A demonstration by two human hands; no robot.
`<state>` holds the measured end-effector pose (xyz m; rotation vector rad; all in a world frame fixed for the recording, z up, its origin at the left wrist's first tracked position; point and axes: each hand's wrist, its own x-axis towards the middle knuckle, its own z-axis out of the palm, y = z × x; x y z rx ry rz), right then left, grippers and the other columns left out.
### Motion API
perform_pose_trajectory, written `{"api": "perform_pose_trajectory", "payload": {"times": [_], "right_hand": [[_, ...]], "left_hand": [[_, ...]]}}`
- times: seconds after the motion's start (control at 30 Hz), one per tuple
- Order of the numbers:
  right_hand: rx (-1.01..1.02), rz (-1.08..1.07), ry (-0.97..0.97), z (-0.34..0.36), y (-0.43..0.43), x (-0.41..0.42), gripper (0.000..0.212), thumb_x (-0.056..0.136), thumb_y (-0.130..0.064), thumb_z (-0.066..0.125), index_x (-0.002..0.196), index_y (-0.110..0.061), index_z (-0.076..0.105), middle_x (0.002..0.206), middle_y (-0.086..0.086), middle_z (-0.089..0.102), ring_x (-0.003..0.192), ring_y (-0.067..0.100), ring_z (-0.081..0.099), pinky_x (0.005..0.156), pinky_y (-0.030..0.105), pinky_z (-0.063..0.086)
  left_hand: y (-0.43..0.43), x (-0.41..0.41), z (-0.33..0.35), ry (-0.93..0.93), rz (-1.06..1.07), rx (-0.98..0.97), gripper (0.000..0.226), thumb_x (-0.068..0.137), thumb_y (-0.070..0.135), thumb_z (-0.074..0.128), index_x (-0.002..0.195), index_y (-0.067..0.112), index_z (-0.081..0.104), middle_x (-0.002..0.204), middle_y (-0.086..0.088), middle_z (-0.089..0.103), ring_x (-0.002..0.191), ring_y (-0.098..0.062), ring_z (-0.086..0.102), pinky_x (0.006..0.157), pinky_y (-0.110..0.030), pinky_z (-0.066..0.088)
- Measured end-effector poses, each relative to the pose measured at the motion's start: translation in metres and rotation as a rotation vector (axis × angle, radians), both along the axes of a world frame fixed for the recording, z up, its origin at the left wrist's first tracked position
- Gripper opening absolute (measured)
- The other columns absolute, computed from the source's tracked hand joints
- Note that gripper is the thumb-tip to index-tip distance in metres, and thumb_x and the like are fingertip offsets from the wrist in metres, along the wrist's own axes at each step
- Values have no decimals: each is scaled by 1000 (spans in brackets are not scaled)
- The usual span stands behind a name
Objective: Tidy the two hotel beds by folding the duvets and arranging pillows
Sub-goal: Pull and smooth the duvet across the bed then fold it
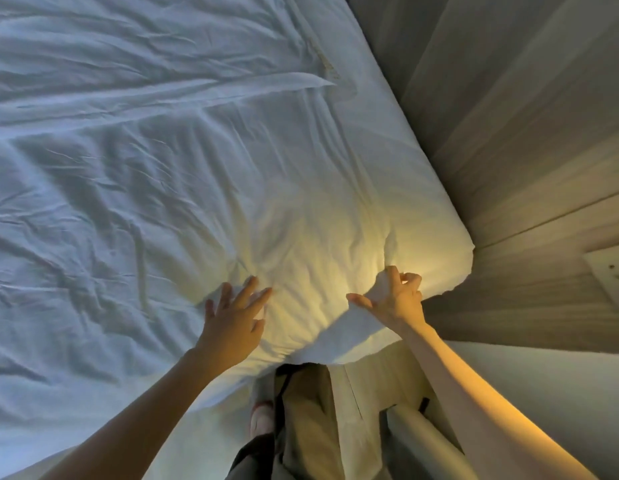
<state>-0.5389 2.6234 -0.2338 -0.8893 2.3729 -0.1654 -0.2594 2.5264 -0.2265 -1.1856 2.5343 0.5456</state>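
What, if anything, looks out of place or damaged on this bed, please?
A yellowish-brown streak marks the white duvet near its far right edge, like a stain on otherwise clean fabric. The duvet is also heavily creased all over. The left hand lies flat on it; the right hand pinches a fold near the corner.

The white duvet [169,161] lies spread flat over the bed [351,382], super wrinkly, with long creases running across it. Its near right corner is puffy and sits right at the bed's corner, lit warm yellow, and the rest looks bluish. The right hand [394,299] pinches up a fold near that corner. The left hand [232,323] rests on it, fingers spread.
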Motion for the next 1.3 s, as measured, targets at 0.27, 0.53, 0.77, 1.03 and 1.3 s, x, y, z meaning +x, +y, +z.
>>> {"api": "perform_pose_trajectory", "payload": {"times": [0.27,0.53,0.77,1.03,1.3], "right_hand": [[-192,-9,-128,-4,25,13,97,60,-55,85,131,-17,31,130,8,39,100,22,49,78,28,45],[-100,-182,-250,3,19,15,79,65,-60,79,120,-13,47,118,7,55,101,25,53,77,31,43],[-86,0,-142,2,30,34,63,69,-62,74,104,-15,53,113,2,50,104,21,47,82,31,43],[13,-4,-378,16,60,33,62,84,-50,68,130,-11,53,120,9,61,106,26,57,87,35,46],[-122,-37,-393,118,44,59,39,79,-39,75,86,-1,68,82,10,67,77,27,66,65,34,52]], "left_hand": [[17,10,-5,13,-4,-20,59,90,36,56,146,27,40,153,-7,36,132,-48,39,98,-65,38],[24,10,-11,26,79,41,61,98,42,44,152,33,17,161,3,13,146,-37,13,115,-55,17],[25,18,-12,-29,31,44,61,99,39,41,152,36,12,161,5,12,147,-36,12,116,-51,15],[29,19,3,56,168,296,56,102,28,39,152,34,15,160,1,16,147,-27,13,118,-46,20],[65,34,96,289,165,335,76,94,38,57,152,40,8,161,-6,9,148,-19,13,115,-38,23]]}}
